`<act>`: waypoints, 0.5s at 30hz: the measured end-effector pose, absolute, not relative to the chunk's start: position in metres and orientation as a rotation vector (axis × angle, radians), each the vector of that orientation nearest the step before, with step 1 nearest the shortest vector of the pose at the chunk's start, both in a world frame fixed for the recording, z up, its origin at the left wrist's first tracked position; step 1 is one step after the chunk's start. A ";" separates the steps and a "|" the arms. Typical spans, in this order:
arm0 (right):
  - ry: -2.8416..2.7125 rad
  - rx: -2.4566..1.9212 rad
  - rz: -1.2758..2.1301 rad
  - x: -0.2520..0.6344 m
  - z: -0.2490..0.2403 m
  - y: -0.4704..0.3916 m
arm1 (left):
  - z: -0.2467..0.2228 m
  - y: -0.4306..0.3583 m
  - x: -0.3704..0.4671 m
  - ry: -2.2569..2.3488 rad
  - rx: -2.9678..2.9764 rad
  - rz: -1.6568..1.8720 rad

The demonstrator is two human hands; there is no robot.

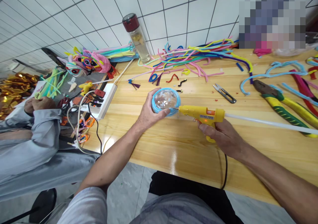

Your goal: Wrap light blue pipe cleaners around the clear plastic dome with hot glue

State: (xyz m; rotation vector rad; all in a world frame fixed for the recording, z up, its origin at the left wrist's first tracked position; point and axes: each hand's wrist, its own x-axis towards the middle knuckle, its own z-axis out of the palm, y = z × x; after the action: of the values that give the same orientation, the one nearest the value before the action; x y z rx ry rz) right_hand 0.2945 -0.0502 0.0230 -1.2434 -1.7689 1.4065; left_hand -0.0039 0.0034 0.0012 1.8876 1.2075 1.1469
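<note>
My left hand (152,113) is wrapped round the side of a clear round piece (166,99) ringed with light blue pipe cleaner (154,105), over the wooden table. In my right hand (220,133) is a yellow glue gun (196,112), its nozzle pointing left at the blue ring's lower right edge, close to my left thumb. Whether the nozzle touches the ring cannot be made out. A long white glue stick (263,123) sticks out of the gun's back, and a dark cord hangs below its handle.
Behind lie colourful pipe cleaners (198,53) and a lidded bottle (139,40). Small snips (225,93) and green-yellow pliers (280,108) lie right. A white power strip (105,99) with cords stands left, near another person's folded hands (41,103).
</note>
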 end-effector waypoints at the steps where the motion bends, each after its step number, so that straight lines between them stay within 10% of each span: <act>1: -1.767 -1.242 1.405 0.295 0.023 -0.050 | 0.001 0.003 -0.004 1.208 1.892 1.146; 15: -1.657 -1.163 1.430 0.293 0.024 -0.052 | 0.004 0.001 0.001 1.243 1.762 1.186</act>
State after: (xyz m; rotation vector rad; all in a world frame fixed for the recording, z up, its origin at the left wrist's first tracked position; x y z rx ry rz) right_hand 0.2935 -0.0521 0.0240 -1.1627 -1.6570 1.4299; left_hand 0.0014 0.0011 0.0043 1.7616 1.2432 1.1861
